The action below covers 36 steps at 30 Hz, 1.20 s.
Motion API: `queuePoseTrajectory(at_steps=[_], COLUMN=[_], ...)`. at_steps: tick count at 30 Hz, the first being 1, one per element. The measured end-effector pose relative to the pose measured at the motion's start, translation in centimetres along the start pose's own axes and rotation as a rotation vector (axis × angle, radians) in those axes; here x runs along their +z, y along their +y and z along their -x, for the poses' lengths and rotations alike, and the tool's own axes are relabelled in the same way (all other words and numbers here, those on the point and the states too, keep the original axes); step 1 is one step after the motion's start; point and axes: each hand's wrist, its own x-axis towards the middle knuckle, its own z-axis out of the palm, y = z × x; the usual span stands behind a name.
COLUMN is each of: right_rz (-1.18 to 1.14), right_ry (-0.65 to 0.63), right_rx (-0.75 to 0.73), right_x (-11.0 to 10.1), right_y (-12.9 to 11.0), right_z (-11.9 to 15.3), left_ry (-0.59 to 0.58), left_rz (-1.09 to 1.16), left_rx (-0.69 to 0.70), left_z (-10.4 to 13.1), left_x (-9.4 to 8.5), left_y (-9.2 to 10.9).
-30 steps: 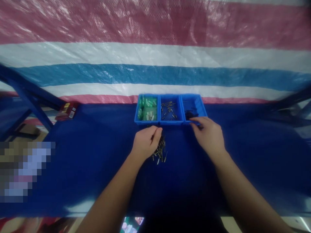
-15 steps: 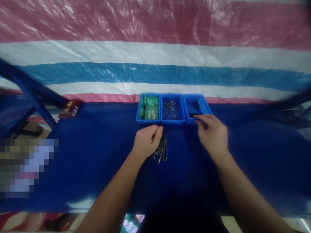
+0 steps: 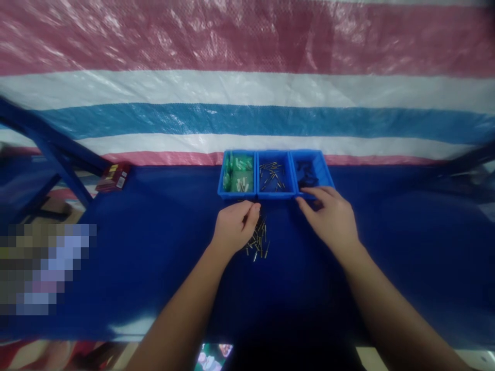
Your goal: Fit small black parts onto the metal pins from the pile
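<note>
My left hand (image 3: 236, 224) is closed in a pinch over a pile of thin metal pins (image 3: 261, 238) on the blue table; what it holds is too small to make out. My right hand (image 3: 329, 216) has its thumb and fingers apart at the near edge of the right blue bin (image 3: 327, 172), which has dark pieces (image 3: 306, 172) inside. Several similar metal pins lie in the middle blue bin (image 3: 275, 195). Green packets and small pale pieces fill the left blue bin (image 3: 236, 195).
A dark red box (image 3: 113, 176) sits at the table's back left, near blue metal frame bars (image 3: 64, 164). Behind the bins hangs a striped plastic sheet (image 3: 247, 119). A lit screen (image 3: 213, 356) shows below the table's front edge (image 3: 127, 337).
My right hand has moved slightly left and down, and its thumb and fingers have parted. More of the dark pieces in the right bin show. My left hand stays pinched over the pile.
</note>
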Motion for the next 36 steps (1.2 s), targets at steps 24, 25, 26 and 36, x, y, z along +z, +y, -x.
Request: queuePoseTrajectory(at_steps=[24,25,26,36], right_rz=[-0.21,-0.288,-0.333,-0.171], right_ry=[0.036,-0.07,-0.207,-0.583], right_rx=[-0.182,-0.287,-0.394,-0.726], right_x=[0.5,0.6,0.8,2.8], right_y=[-2.7,-3.1,-3.5,-6.2], right_z=[1.7,2.0,2.3,3.9], left_ry=[0.017,0.024,0.034,0.166], left_rz=[-0.013,-0.016,-0.02,-0.063], left_rx=[0.003,0.007,0.011,-0.028], left_z=[-0.1,-0.2,-0.2,-0.2], left_x=[-0.1,-0.2,-0.2,-0.9], left_y=[0.1,0.1,0.1,-0.1])
